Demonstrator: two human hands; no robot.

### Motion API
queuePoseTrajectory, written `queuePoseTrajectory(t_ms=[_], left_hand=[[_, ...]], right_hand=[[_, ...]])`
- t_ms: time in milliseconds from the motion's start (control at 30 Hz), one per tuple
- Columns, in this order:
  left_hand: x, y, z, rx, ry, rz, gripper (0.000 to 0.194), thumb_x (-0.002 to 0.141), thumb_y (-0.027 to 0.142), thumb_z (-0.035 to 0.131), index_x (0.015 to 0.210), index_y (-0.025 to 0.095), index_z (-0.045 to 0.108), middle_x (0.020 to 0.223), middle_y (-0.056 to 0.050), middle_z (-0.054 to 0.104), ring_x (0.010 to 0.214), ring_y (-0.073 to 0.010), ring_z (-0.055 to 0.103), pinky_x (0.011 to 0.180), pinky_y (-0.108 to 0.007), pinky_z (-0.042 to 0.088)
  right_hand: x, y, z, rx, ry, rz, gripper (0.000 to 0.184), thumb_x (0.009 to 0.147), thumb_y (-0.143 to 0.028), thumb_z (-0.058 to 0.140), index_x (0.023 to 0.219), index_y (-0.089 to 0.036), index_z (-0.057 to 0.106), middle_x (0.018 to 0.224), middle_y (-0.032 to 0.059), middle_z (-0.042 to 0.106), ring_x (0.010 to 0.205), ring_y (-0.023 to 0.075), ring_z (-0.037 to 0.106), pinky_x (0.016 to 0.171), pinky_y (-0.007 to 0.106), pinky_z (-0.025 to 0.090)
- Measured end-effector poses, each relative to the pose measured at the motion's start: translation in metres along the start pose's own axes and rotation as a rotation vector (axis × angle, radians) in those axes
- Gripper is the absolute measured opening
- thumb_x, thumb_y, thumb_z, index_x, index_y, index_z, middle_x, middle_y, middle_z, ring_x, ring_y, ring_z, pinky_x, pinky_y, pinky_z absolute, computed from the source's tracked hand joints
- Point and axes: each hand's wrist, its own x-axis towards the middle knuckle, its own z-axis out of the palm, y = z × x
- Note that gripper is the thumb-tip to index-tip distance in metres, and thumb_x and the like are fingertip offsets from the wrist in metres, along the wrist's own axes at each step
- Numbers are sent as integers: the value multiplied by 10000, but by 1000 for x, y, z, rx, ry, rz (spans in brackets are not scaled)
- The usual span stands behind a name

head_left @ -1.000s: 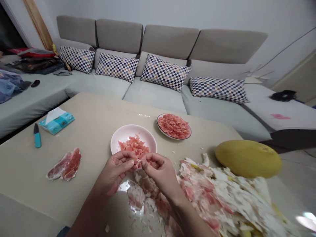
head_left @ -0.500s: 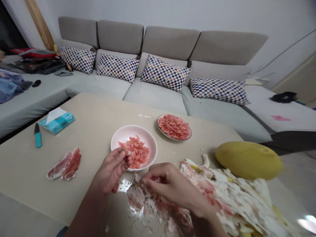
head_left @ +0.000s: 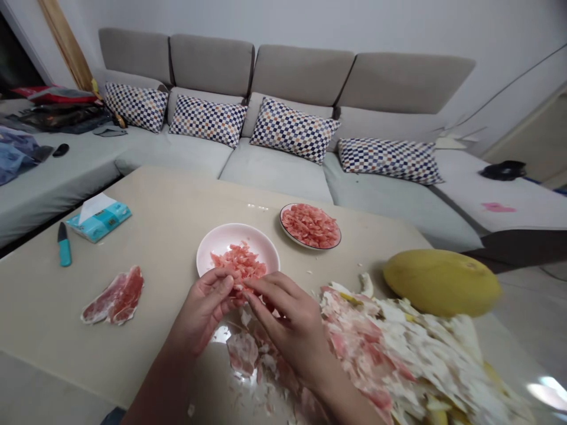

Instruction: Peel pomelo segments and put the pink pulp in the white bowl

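Note:
In front of the white bowl [head_left: 208, 248], my left hand [head_left: 206, 307] pinches a small piece of pink pomelo flesh [head_left: 238, 286] between thumb and fingers. The fingertips of my right hand [head_left: 290, 319] close on the same piece from the other side. Loose pink pomelo pulp [head_left: 241, 258] lies in the bowl behind my fingers. Below my hands, torn membrane scraps [head_left: 243, 353] are scattered on the table. Two joined pomelo segments [head_left: 115, 298] rest to the left, partly covered by pale skin.
A plate heaped with pulp [head_left: 310, 227] stands behind the bowl. On the right are a heap of peel and membrane [head_left: 416, 348] and a whole yellow pomelo [head_left: 443, 282]. At the left lie a tissue pack [head_left: 104, 221] and a teal-handled knife [head_left: 64, 248]. A sofa [head_left: 274, 168] runs behind the table [head_left: 172, 206].
My right hand has risen from the scraps and moved up to meet my left hand, its fingertips now at the piece held there. My left hand stays near the bowl's front rim.

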Motion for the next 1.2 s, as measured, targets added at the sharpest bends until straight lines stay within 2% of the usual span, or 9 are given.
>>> queuePoseTrajectory(t_ms=[167, 333, 500, 733, 867, 1033, 1200], left_hand=[[-2, -2, 5, 112, 45, 64, 230, 736, 332, 800, 847, 161, 695, 800, -13, 682, 711, -103, 655, 669, -192, 563], [-6, 3, 6, 286, 29, 67, 307, 654, 305, 855, 893, 176, 714, 767, 1, 680, 570, -79, 612, 492, -147, 500], [-8, 6, 4, 366, -32, 58, 263, 668, 310, 840, 866, 182, 723, 724, 2, 677, 495, -64, 572, 387, -127, 405], [-7, 5, -3, 358, -151, 21, 260, 683, 314, 833, 881, 188, 720, 638, 25, 640, 503, -72, 565, 418, -137, 428], [-8, 9, -4, 400, -210, -3, 236, 696, 300, 819, 872, 174, 724, 645, 4, 654, 542, -100, 584, 456, -168, 462], [-13, 16, 1, 536, -142, 80, 123, 724, 242, 781, 837, 202, 753, 683, -13, 662, 578, -122, 605, 466, -175, 465], [-16, 15, 2, 683, -133, 190, 119, 739, 224, 756, 856, 224, 777, 835, -42, 678, 597, -122, 605, 423, -163, 437]], right_hand=[[-5, 3, 3, -216, -6, -129, 181, 924, -102, 570, 1063, -140, 680, 844, 85, 692, 722, 170, 651, 635, 269, 520], [-5, 4, 4, -346, 26, -164, 90, 912, -111, 559, 920, -147, 641, 756, 62, 664, 613, 150, 604, 554, 247, 462], [-3, 0, 0, -254, 42, -106, 91, 890, -101, 560, 871, -175, 610, 747, 40, 636, 612, 140, 578, 558, 238, 445], [-2, -3, -2, -88, 46, 5, 106, 858, -98, 577, 817, -191, 607, 736, 10, 614, 629, 128, 569, 571, 231, 439], [-1, -2, -4, -44, 22, 10, 114, 834, -88, 586, 812, -195, 616, 728, 1, 608, 614, 120, 564, 563, 226, 440], [2, 0, -8, -71, -32, -49, 131, 843, -90, 545, 815, -197, 615, 716, 9, 603, 603, 126, 546, 550, 241, 436], [1, 0, -9, -51, -25, -26, 125, 842, -91, 562, 821, -196, 626, 720, 7, 605, 596, 121, 545, 548, 236, 435]])
